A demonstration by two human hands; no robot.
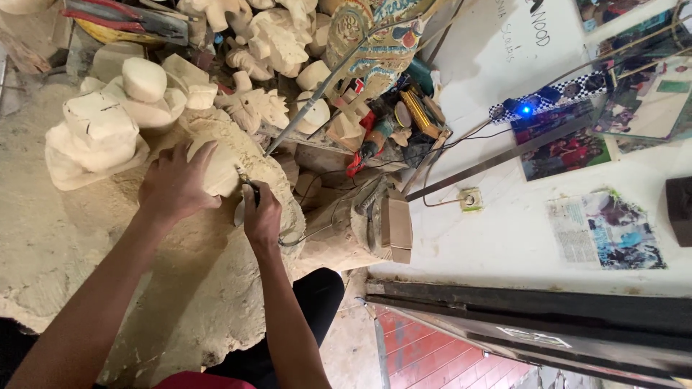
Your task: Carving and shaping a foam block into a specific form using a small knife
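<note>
woodcarving workshop: pale carved figures (115,122), sawdust (43,238), power tools (375,140).

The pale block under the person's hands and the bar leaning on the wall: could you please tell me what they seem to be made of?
The pale block, held by the left hand, looks like raw unfinished wood: matte, cream, ringed by sawdust. The right hand grips a dark tool there. The bar looks like metal: grey, straight-edged, with a dull sheen.
</note>
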